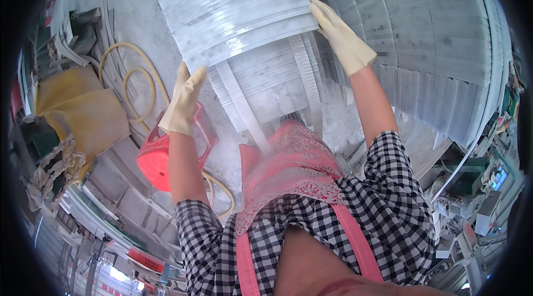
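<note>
Both my hands wear cream rubber gloves. In front of me a stack of glossy pale grey-white strips [233, 13] lies side by side in overlapping rows, looking like stone or tile. My left hand [186, 96] is at the stack's near left corner, fingers and thumb straight and apart, the corner reaching between them. Along the right edge, my right hand [344, 38] lies with its fingers stretched out against the strip ends. Beneath the upper strips is a lower layer [266, 82], with two pale bands [239, 96] running down toward me.
A larger stack of grey strips [411, 18] stands close on the right. To the left are a red plastic stool [155, 160], a coiled yellow hose [152, 88], a yellow-brown sheet [83, 107] and scrap strips [105, 24] on the dusty floor.
</note>
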Motion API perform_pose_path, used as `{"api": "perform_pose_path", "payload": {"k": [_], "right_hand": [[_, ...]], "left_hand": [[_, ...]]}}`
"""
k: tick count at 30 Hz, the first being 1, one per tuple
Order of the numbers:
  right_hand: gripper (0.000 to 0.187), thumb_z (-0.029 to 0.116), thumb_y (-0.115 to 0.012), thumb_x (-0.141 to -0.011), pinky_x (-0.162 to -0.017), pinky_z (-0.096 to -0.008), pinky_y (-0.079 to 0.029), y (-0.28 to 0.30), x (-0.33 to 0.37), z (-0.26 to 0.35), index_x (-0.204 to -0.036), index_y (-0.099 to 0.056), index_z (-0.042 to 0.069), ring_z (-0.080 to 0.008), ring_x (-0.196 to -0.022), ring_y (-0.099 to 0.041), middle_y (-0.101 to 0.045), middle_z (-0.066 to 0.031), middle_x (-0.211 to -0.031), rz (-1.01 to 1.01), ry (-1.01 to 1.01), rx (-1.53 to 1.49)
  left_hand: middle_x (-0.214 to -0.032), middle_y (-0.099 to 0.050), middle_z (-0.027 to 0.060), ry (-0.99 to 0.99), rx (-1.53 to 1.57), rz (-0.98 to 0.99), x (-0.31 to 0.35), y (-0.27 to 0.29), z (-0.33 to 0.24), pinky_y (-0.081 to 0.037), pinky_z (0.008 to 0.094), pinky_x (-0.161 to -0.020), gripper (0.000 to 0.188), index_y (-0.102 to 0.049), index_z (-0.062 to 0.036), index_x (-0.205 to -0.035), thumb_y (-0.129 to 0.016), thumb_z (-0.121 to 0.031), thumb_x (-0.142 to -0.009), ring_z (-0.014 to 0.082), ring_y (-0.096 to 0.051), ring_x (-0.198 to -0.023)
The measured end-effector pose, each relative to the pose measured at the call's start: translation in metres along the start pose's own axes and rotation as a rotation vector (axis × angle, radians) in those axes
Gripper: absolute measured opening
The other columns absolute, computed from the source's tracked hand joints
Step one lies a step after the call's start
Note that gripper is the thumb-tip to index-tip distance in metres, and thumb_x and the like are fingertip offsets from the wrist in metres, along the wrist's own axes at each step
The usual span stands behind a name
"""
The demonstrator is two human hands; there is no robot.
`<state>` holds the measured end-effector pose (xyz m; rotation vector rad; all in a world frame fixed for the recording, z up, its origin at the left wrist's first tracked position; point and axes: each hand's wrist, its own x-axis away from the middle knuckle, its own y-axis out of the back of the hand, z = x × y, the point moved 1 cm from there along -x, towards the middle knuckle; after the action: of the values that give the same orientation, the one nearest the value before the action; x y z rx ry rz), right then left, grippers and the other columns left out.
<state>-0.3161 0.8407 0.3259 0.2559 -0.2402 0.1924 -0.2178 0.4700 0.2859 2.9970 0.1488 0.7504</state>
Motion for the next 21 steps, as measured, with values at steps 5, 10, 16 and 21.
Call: {"api": "perform_pose_path", "payload": {"k": [5, 10, 16, 21], "right_hand": [[0.079, 0.061, -0.05, -0.095, -0.115, -0.0372, -0.029, -0.018, -0.016, 0.011, -0.145, -0.042, 0.0, -0.0244, -0.142, -0.036, -0.042, -0.0143, -0.151, -0.014, -0.286, 0.017], [0.08, 0.06, -0.055, -0.092, -0.113, -0.0349, -0.031, -0.016, -0.023, 0.007, -0.143, -0.046, -0.001, -0.0251, -0.139, -0.04, -0.046, -0.0147, -0.148, 0.0, -0.273, 0.09], [0.062, 0.042, -0.062, -0.094, -0.11, -0.0309, -0.033, -0.028, -0.029, -0.003, -0.136, -0.055, -0.003, -0.0211, -0.132, -0.048, -0.056, -0.0138, -0.138, -0.133, -0.339, -0.042], [0.065, 0.043, -0.063, -0.094, -0.111, -0.0305, -0.032, -0.03, -0.023, 0.028, -0.139, -0.052, -0.002, -0.0204, -0.134, -0.046, -0.054, -0.0135, -0.142, -0.135, -0.321, -0.038]], "left_hand": [[-0.126, -0.059, 0.0242, 0.006, -0.824, -0.095, 0.009, -0.001, 0.005, -0.05, 0.0395, -0.088, 0.055, -0.037, -0.0016, -0.129, -0.069, -0.024, -0.09, 0.0334, -0.063, -0.11], [-0.132, -0.058, 0.0207, -0.055, -0.461, -0.075, -0.003, 0.005, -0.008, -0.048, 0.038, -0.096, 0.061, -0.034, 0.0009, -0.134, -0.066, -0.033, -0.093, 0.0317, -0.057, -0.123], [-0.138, -0.054, 0.0192, 0.083, 0.225, -0.193, -0.039, 0.006, 0.01, -0.046, 0.0402, -0.102, 0.067, -0.036, 0.0014, -0.14, -0.057, -0.045, -0.096, 0.0318, -0.054, -0.127], [-0.142, -0.051, 0.0186, 0.189, 0.314, -0.258, -0.052, 0.01, 0.009, -0.044, 0.0422, -0.104, 0.073, -0.036, 0.0009, -0.144, -0.05, -0.053, -0.097, 0.0318, -0.052, -0.129]]}}
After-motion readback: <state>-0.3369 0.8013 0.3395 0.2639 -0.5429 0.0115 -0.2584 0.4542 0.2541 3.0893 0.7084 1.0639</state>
